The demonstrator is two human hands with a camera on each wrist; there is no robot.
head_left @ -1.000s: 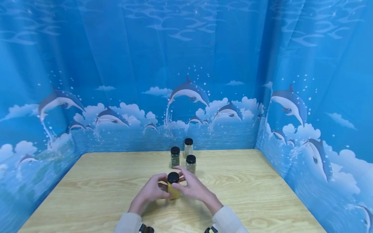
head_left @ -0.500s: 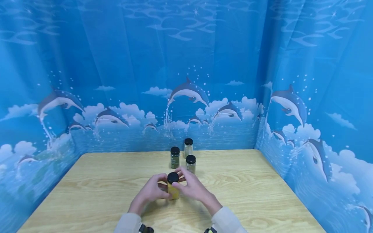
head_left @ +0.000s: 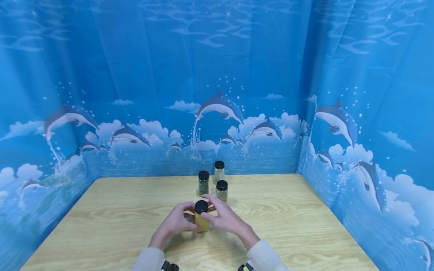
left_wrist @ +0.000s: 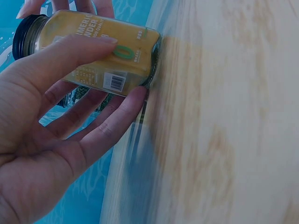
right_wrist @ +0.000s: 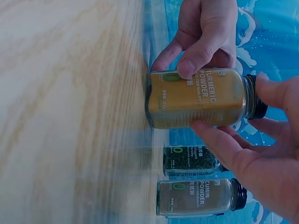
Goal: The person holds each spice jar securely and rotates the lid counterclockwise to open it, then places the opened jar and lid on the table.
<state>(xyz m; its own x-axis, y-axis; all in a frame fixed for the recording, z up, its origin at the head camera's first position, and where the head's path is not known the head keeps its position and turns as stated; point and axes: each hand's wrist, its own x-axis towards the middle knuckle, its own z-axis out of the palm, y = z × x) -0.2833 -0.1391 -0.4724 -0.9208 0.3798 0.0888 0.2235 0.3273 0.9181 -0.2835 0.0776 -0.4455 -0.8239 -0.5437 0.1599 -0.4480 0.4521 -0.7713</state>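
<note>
A glass spice jar of turmeric powder (head_left: pixel 202 224), yellow with a black lid (head_left: pixel 201 206), stands upright on the wooden table between both hands. My left hand (head_left: pixel 176 221) grips its body; in the left wrist view the thumb lies across the label and a fingertip is low by the base. My right hand (head_left: pixel 224 216) holds it from the other side. The right wrist view has that thumb at the lid's edge and a finger (right_wrist: pixel 217 140) against the jar's side. Beyond are a jar of green herb flakes (head_left: pixel 204 187) and a cumin powder jar (head_left: pixel 222 194).
Another black-lidded jar (head_left: pixel 219 174), with pale contents, stands farthest back near the table's rear edge. The light wooden table (head_left: pixel 288 222) meets a blue dolphin-print curtain (head_left: pixel 162 75) at the back and sides.
The fingers of my right hand shift slightly around the lid. The turmeric jar and my left hand stay almost where they were, and the other jars have not moved.
</note>
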